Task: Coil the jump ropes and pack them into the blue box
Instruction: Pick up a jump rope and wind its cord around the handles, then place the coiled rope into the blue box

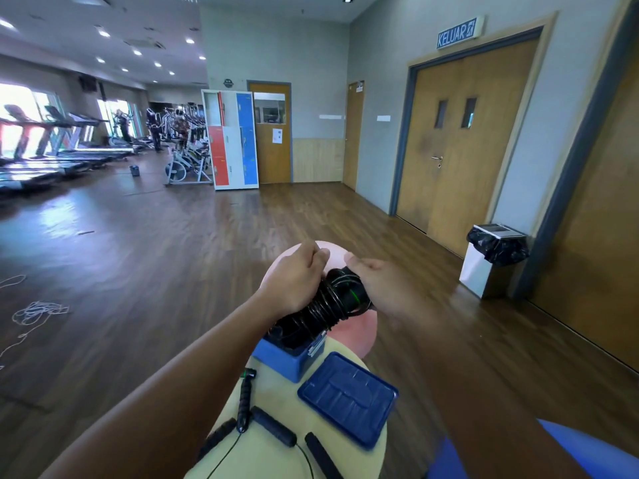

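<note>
A coiled black jump rope (328, 307) with its cord wound around the handles is held between both hands, just above the open blue box (294, 359). My left hand (294, 278) grips the bundle's left side and pinches the cord's end. My right hand (377, 281) holds the bundle's far end. The box stands on a pale round table (359, 330). Its blue lid (347, 397) lies flat beside it on a yellowish surface (273, 458). Several loose black rope handles (273, 430) with thin cords lie there too.
Loose white cord (34, 311) lies tangled on the wooden floor at left. A white bin with a black bag (494, 257) stands by the right wall near wooden double doors (460, 140). Lockers (230, 140), exercise bikes and treadmills fill the far left.
</note>
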Tool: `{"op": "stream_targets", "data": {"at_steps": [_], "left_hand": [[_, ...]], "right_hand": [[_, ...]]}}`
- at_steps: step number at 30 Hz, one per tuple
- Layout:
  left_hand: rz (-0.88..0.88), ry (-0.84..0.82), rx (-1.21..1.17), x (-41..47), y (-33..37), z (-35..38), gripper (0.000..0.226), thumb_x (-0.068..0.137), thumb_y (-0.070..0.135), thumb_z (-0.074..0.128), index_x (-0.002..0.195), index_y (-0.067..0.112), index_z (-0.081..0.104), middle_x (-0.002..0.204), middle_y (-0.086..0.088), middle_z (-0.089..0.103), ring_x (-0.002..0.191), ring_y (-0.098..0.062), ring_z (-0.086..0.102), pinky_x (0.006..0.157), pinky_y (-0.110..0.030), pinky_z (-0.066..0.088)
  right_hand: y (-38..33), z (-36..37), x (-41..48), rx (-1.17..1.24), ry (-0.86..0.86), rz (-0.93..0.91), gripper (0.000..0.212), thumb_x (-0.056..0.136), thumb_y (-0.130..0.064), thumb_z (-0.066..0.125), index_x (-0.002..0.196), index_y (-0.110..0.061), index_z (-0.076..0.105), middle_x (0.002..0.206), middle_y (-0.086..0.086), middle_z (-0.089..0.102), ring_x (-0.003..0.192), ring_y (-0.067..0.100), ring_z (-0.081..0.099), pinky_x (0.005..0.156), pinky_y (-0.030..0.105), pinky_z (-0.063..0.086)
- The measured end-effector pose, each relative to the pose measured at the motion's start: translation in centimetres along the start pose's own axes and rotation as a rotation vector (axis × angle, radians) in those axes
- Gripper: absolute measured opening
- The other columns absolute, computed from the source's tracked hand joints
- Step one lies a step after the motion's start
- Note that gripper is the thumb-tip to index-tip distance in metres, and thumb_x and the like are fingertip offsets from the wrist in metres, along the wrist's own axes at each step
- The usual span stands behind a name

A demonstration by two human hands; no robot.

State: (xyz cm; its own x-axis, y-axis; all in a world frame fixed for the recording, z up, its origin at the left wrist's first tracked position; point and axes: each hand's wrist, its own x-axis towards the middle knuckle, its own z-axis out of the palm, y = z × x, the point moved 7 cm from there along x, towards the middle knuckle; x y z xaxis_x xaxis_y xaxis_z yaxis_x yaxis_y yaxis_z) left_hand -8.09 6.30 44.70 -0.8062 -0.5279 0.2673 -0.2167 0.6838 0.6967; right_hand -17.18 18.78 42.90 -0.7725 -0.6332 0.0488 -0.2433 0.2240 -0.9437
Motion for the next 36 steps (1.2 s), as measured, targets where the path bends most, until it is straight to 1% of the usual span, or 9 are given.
{"op": "stream_targets", "data": {"at_steps": [3,8,12,15,21,27,31,33,36], "left_hand": [[-0.038,0.076,-0.007,0.3,-1.2,-1.0,0.031,0.104,0.046,0.036,0.09,0.023,0.052,0.094,-0.002,0.072,0.087,-0.025,0.065,0.085,-0.043,0.051],[-0.281,-0.048,-0.302,-1.2,-4.1,1.5,0.05,0.102,0.059,0.034,0.104,0.018,0.063,0.09,-0.014,0.075,0.08,-0.033,0.073,0.069,-0.048,0.064],[-0.337,0.084,-0.497,-1.1,-5.0,2.2,0.059,0.105,0.052,0.037,0.096,0.002,0.065,0.068,-0.016,0.072,0.054,-0.03,0.068,0.048,-0.035,0.06],[-0.342,0.163,-0.485,-0.3,-7.0,2.3,0.067,0.106,0.047,0.034,0.093,-0.013,0.061,0.059,-0.021,0.063,0.038,-0.024,0.053,0.033,-0.023,0.039],[-0.444,0.167,-0.668,1.6,-11.8,2.8,0.045,0.099,0.031,0.04,0.068,0.003,0.059,0.051,-0.016,0.055,0.045,-0.028,0.051,0.038,-0.026,0.034],[-0.496,0.108,-0.717,4.9,-16.2,1.4,0.039,0.097,0.025,0.04,0.068,0.005,0.056,0.048,-0.017,0.054,0.037,-0.026,0.046,0.034,-0.021,0.027],[-0.554,0.01,-0.783,7.7,-19.7,1.1,0.045,0.1,0.047,0.05,0.087,0.006,0.065,0.056,-0.01,0.064,0.046,-0.025,0.058,0.038,-0.022,0.039],[-0.596,-0.022,-0.922,8.4,-21.3,1.5,0.045,0.096,0.055,0.057,0.094,0.011,0.067,0.067,-0.005,0.067,0.058,-0.02,0.063,0.046,-0.027,0.052],[-0.652,-0.045,-1.299,8.8,-22.9,3.5,0.036,0.096,0.045,0.063,0.093,0.01,0.061,0.079,-0.009,0.062,0.072,-0.022,0.063,0.071,-0.038,0.062]], "right_hand": [[2.4,-0.2,0.5,0.138,0.099,0.072,0.037,0.099,-0.049,0.048,0.099,-0.018,0.068,0.097,0.007,0.073,0.088,0.023,0.07,0.083,0.038,0.057],[4.4,-1.0,1.8,0.352,0.217,0.131,0.037,0.105,-0.037,0.04,0.108,-0.006,0.061,0.091,0.008,0.067,0.072,0.017,0.064,0.048,0.017,0.048],[6.4,0.1,2.8,0.414,0.294,0.21,0.035,0.102,-0.037,0.042,0.09,-0.013,0.064,0.086,0.007,0.066,0.078,0.023,0.064,0.071,0.032,0.051],[7.7,1.3,3.3,0.465,0.334,0.254,0.036,0.094,-0.029,0.046,0.065,-0.017,0.064,0.074,0.006,0.061,0.074,0.025,0.061,0.071,0.039,0.05],[7.8,4.7,5.0,0.502,0.299,0.241,0.031,0.097,-0.029,0.043,0.074,-0.019,0.061,0.074,0.005,0.062,0.072,0.025,0.064,0.057,0.032,0.053],[9.1,9.0,9.4,0.456,0.34,0.213,0.043,0.085,-0.055,0.045,0.105,-0.026,0.069,0.109,0.005,0.072,0.106,0.032,0.066,0.095,0.053,0.052],[11.5,12.0,12.9,0.505,0.413,0.225,0.057,0.08,-0.063,0.045,0.119,-0.026,0.064,0.123,0.003,0.068,0.117,0.029,0.063,0.1,0.056,0.049],[12.1,13.3,13.5,0.6,0.464,0.282,0.059,0.082,-0.062,0.044,0.122,-0.024,0.063,0.124,0.003,0.068,0.116,0.027,0.063,0.096,0.05,0.053],[13.4,15.4,14.3,0.861,0.531,0.376,0.038,0.099,-0.04,0.039,0.111,-0.014,0.063,0.1,0.009,0.069,0.092,0.025,0.065,0.067,0.033,0.057]]}}
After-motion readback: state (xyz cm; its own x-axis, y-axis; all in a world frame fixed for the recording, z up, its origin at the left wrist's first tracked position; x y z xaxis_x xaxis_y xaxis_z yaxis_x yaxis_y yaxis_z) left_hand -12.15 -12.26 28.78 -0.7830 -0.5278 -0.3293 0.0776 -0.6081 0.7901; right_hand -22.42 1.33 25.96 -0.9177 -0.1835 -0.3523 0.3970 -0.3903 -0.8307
